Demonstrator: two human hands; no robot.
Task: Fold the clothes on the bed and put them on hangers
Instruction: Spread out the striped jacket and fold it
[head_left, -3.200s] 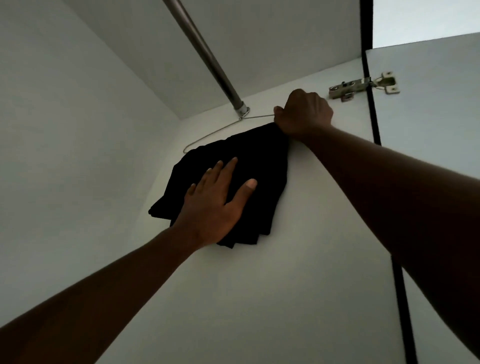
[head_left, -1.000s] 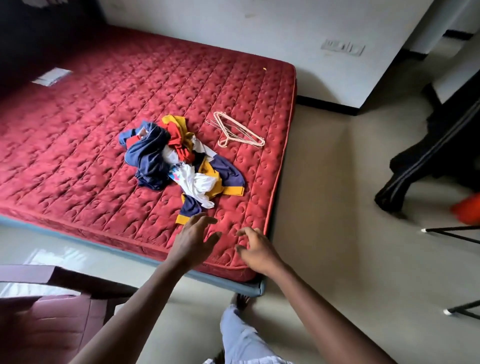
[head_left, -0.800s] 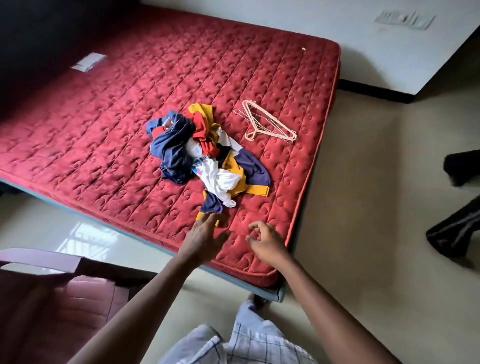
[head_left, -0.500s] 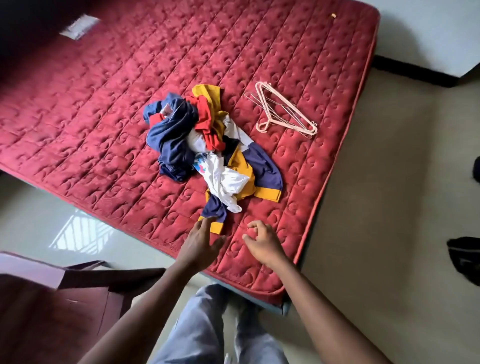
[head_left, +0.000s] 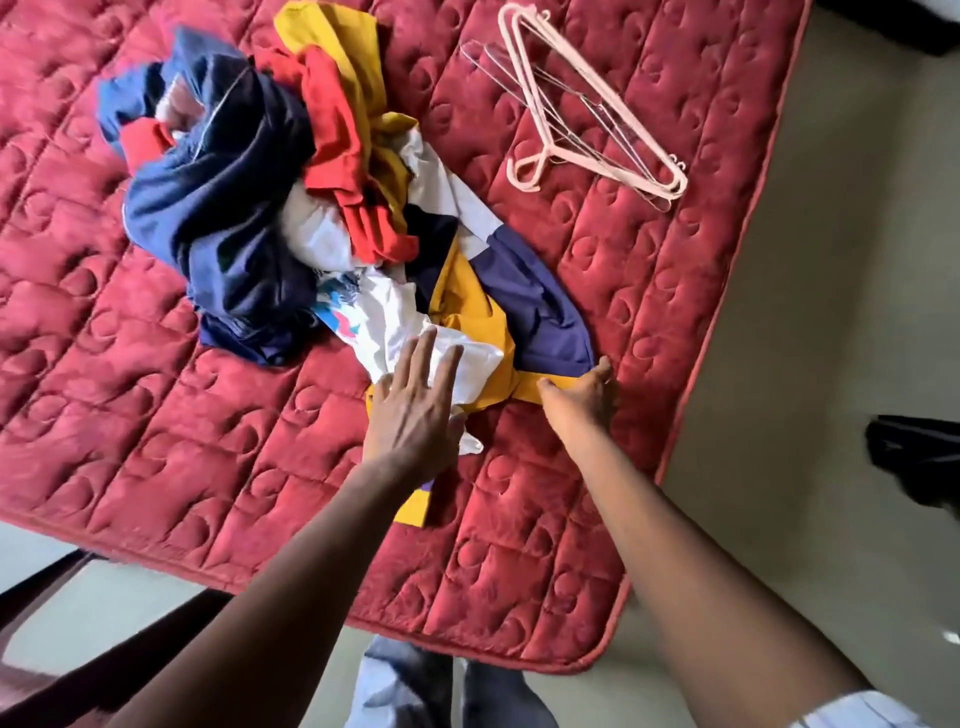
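Tangled pile of clothes (head_left: 322, 208) at upper centre of the frame, heaped on the red quilted bed (head_left: 156, 441): navy garment (head_left: 223, 218) at the left of the heap, red garment (head_left: 343, 156) and yellow garment (head_left: 358, 67) across the top, white printed garment (head_left: 400, 322) trailing toward the lower end, navy-and-yellow garment (head_left: 535, 306) spread out to the right of it. Left hand (head_left: 415, 415) at centre frame, lying flat on the lower end of the white printed garment, fingers straight and slightly spread, grip slack with nothing held. Right hand (head_left: 582, 400) just right of it, at the lower corner of the navy-and-yellow garment, grip drawn into a pinch, thumb and fingers on the yellow hem (head_left: 527, 389), palm side hidden. Bunch of pink hangers (head_left: 587, 119) at upper right, flat on the bed, near the pile but apart from it, thinner pale ones underneath, count unclear. Beige floor (head_left: 831, 312) down the right side; dark chair (head_left: 62, 644) at lower left; legs in light trousers (head_left: 415, 691) at the bottom edge, just beside the bed's near corner. Blurred dark object (head_left: 919, 462) at the right edge, on the floor.
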